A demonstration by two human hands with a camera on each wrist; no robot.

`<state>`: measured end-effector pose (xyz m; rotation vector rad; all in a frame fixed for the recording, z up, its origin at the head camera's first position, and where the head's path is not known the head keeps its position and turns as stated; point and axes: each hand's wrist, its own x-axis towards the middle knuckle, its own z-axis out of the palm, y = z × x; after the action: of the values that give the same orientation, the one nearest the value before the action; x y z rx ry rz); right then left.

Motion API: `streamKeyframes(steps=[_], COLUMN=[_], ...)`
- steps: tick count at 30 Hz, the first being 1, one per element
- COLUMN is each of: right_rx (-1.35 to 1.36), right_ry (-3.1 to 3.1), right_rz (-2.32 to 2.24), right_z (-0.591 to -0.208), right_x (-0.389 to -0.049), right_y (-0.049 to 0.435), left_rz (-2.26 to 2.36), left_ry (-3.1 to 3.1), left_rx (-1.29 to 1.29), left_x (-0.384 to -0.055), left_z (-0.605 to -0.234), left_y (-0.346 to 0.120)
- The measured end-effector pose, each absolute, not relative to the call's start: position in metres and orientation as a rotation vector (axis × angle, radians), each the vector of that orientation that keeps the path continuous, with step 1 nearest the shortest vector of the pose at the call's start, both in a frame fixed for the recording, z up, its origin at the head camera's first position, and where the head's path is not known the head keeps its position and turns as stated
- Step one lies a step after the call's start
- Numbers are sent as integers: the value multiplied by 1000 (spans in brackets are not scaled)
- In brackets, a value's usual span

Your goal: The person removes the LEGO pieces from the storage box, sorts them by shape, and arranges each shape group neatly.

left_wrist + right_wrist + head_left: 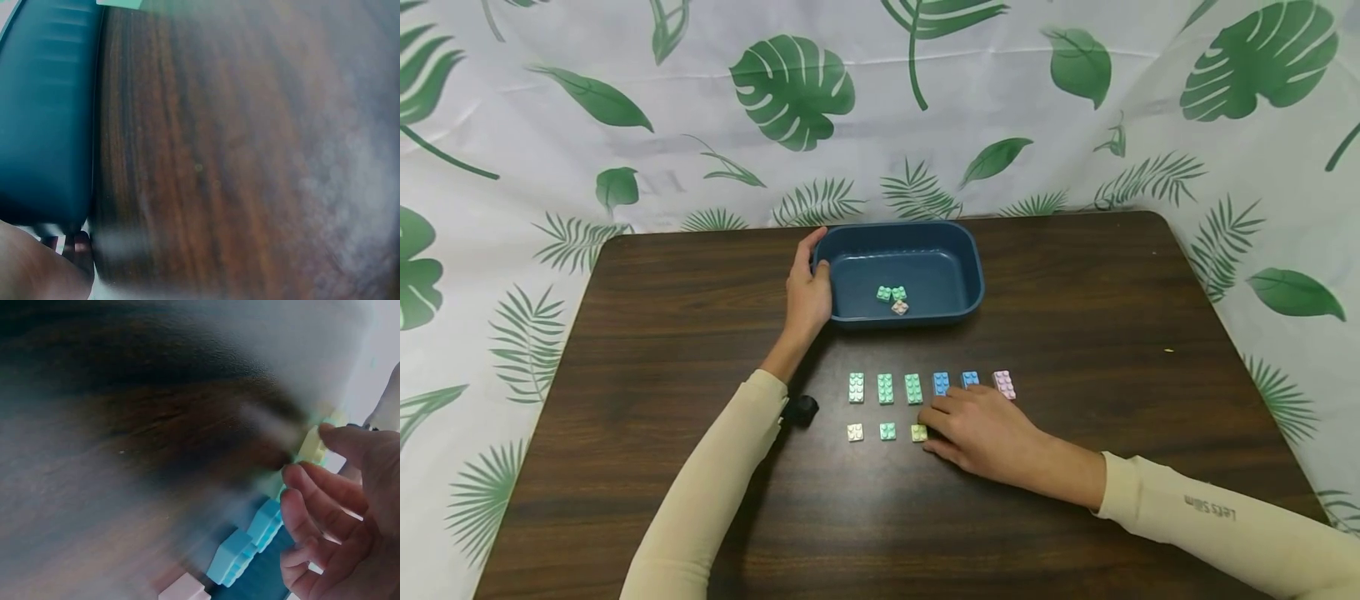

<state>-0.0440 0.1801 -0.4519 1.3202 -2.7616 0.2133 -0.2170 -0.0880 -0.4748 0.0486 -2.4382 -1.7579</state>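
My left hand (809, 292) holds the left end of a dark blue bin (973, 287), with its thumb at the rim. Inside the bin lie two small green bricks (884, 293) and a peach brick (900, 307). Thumb and fingertips of my right hand (977, 429) pinch a small yellow brick (918, 433) at the table top. To its left are a small green brick (887, 431) and a cream brick (855, 432). Behind this row stand several longer green bricks (885, 389), two blue bricks (941, 383), one partly covered by my right hand, and a pink brick (1003, 384).
A brown wooden table (1075, 308) carries everything. Leaf-patterned cloth (865, 125) hangs behind and beside it. A small black object (802, 410) sits against my left sleeve (722, 475). On the right side of the table lies a tiny yellow scrap (1168, 351).
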Motion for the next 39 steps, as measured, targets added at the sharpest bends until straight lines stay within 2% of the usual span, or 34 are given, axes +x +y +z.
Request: streamKeyframes(steps=[5,14,26,39], right_rx=[1217,1065,997,1006], right_ry=[-2693,-2622,-2642,-2729], right_rz=[286,390,307,248], right_z=[-446,-411,-387,-379], right_x=[-48,-78,-115,-161], right_y=[185,191,195,190], left_rz=[-1759,-1760,-1788,-1779], left_ry=[-2437,-2438,-2407,-2432], left_rx=[57,75,62,69], left_x=[-218,-218,-218,-217], left_z=[-475,-474,-475,-474], left_y=[-90,-92,-91,-89])
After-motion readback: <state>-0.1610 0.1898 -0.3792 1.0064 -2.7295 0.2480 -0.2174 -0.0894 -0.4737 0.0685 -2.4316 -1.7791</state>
